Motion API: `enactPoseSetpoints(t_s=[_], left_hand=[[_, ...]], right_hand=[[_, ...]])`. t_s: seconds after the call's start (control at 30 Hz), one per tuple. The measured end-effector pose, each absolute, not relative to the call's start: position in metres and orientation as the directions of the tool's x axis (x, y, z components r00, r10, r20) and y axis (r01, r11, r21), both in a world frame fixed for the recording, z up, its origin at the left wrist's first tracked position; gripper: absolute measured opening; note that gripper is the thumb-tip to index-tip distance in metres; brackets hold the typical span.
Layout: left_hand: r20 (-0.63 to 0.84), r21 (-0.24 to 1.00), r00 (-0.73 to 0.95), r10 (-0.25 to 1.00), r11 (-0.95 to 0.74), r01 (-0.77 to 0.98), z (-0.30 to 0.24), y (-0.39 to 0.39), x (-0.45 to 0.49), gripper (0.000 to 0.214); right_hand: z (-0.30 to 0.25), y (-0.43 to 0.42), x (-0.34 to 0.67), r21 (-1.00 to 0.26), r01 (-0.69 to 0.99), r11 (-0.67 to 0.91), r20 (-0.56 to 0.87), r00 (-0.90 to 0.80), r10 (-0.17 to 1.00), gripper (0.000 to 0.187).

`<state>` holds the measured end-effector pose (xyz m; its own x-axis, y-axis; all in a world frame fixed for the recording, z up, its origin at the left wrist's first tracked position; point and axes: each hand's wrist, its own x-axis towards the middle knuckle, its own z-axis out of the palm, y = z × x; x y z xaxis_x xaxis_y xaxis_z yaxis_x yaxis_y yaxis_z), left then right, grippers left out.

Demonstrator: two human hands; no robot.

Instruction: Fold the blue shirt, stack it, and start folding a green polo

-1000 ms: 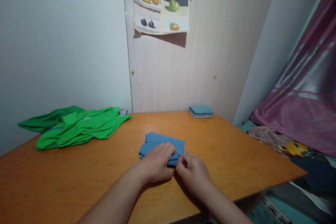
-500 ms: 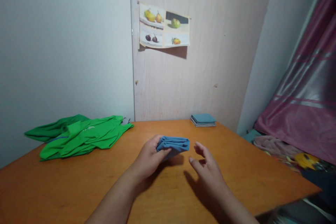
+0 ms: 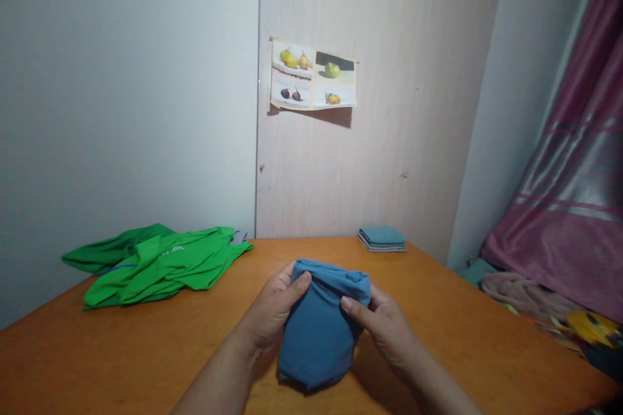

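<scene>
A folded blue cloth (image 3: 318,337), perhaps a garment, is held up above the orange-brown table (image 3: 146,363) between both hands. My left hand (image 3: 275,305) grips its upper left edge, with the thumb on the front and the fingers behind. At the upper right edge my right hand (image 3: 382,321) pinches it the same way. Along the top, the cloth shows a loose opening or fold, and its lower end hangs rounded toward me. The fingers behind the cloth are mostly hidden.
Crumpled green shirts (image 3: 170,266) lie at the back left of the table. A small stack of folded cloths (image 3: 382,237) sits at the far right corner. Behind is a wall with fruit pictures (image 3: 314,81); a pink curtain (image 3: 559,227) hangs at right.
My right hand has moved in and taken hold of the cloth's right side. The cloth has been turned, so its broad face now shows and its lower end hangs down. The view has shifted slightly.
</scene>
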<state>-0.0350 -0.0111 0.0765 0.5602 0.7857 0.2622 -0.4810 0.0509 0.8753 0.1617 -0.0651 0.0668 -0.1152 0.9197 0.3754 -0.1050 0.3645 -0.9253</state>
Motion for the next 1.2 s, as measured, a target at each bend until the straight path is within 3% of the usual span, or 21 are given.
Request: enactPoseSetpoints(t_s=[0.2,0.33,0.63,0.83,0.9,1.03,1.2], left_hand=[[0.263,0.844,0.565,0.782,0.096,-0.527,0.082,-0.014,-0.036,0.038],[0.260,0.825,0.545,0.797,0.110,-0.554,0.082,-0.013,-0.037,0.033],[0.283,0.818,0.543,0.791,0.097,-0.567,0.079,-0.013,-0.034,0.036],[0.291,0.833,0.549,0.784,0.074,-0.548,0.079,-0.012,-0.036,0.038],[0.293,0.834,0.557,0.777,0.078,-0.546,0.080,-0.012,-0.037,0.036],[0.296,0.835,0.573,0.764,0.085,-0.544,0.080,-0.012,-0.038,0.034],[0.295,0.846,0.585,0.755,0.079,-0.528,0.079,-0.013,-0.038,0.036]], right_hand=[[0.075,-0.068,0.162,-0.921,-0.096,0.378,0.386,-0.096,0.917,0.039],[0.074,-0.066,0.164,-0.897,0.010,0.441,0.441,-0.004,0.898,0.034],[0.072,-0.064,0.165,-0.899,0.057,0.433,0.436,0.049,0.899,0.043],[0.066,-0.064,0.173,-0.868,0.183,0.462,0.486,0.115,0.867,0.048],[0.067,-0.067,0.176,-0.837,0.245,0.489,0.524,0.099,0.846,0.045],[0.080,-0.073,0.183,-0.759,0.374,0.533,0.573,-0.004,0.819,0.020],[0.102,-0.081,0.189,-0.705,0.453,0.546,0.502,-0.225,0.835,0.020]])
